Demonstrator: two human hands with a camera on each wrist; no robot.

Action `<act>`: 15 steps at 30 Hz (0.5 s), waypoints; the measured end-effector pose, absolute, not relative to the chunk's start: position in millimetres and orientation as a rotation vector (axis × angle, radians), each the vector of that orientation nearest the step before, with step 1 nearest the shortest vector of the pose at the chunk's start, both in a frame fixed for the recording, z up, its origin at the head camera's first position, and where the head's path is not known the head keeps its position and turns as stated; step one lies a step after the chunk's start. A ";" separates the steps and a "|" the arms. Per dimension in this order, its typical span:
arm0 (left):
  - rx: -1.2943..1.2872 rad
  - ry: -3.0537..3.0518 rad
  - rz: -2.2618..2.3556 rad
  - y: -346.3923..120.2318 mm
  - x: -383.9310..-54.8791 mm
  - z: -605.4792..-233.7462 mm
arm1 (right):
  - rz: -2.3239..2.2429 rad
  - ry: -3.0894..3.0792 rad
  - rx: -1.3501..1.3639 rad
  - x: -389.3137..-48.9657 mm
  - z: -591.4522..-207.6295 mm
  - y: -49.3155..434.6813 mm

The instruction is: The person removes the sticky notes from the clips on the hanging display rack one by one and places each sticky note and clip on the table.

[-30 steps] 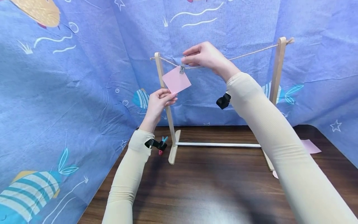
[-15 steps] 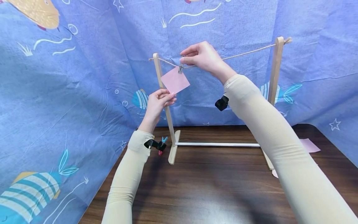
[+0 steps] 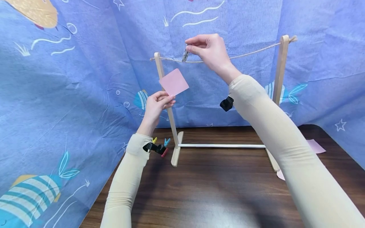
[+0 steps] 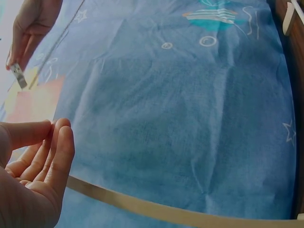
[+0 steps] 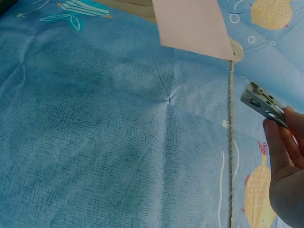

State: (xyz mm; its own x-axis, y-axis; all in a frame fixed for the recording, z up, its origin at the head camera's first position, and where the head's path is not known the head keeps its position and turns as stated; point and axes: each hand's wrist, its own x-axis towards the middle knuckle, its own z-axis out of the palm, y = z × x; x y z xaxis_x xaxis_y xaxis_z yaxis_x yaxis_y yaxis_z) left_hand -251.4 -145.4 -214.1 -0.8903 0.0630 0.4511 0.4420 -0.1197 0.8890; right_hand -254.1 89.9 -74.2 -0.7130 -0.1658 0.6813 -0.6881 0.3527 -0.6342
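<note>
A square pink sheet of paper (image 3: pixel 174 82) is pinched at its lower corner by my left hand (image 3: pixel 154 107), in front of the rack's left post. My right hand (image 3: pixel 212 52) pinches a metal clip (image 3: pixel 185 56), up at the twine line (image 3: pixel 253 51). In the right wrist view the clip (image 5: pixel 262 102) sits off to one side of the twine (image 5: pixel 231 152), with the paper (image 5: pixel 192 26) apart from it. The left wrist view has the clip (image 4: pixel 19 76) just above the paper's upper edge.
Two wooden posts (image 3: pixel 280 69) carry the line, joined below by a white rod (image 3: pixel 222 146). Yellow, blue (image 3: pixel 167 142) and red clothespins lie by the left foot. More pink paper (image 3: pixel 315 146) lies on the dark table at right, partly behind my right arm.
The clip has come off the paper's top corner and risen with my right hand. My left hand has moved slightly left with the paper, and the sagging line has lifted.
</note>
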 end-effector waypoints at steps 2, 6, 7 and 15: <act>-0.557 -1.898 -2.090 -147.5 -251.7 -215.5 | 1.367 -2.074 0.752 -252.9 -73.0 91.2; -0.538 -1.911 -2.074 -153.2 -250.9 -217.8 | 1.383 -2.078 0.762 -252.3 -74.1 93.0; -0.532 -1.913 -2.070 -155.1 -250.3 -218.3 | 1.383 -2.091 0.764 -252.7 -75.3 93.4; -0.486 -1.858 -2.043 -188.5 -239.8 -226.3 | 1.515 -2.170 0.814 -252.4 -95.9 89.1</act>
State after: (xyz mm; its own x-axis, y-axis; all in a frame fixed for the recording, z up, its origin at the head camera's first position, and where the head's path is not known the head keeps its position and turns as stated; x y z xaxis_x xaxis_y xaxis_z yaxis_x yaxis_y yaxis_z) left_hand -239.8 -188.5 -226.3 -0.8854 -0.0181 0.4645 0.4641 -0.0901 0.8812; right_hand -252.4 89.1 -95.9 -0.7648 -0.2458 0.5956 -0.6438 0.2548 -0.7215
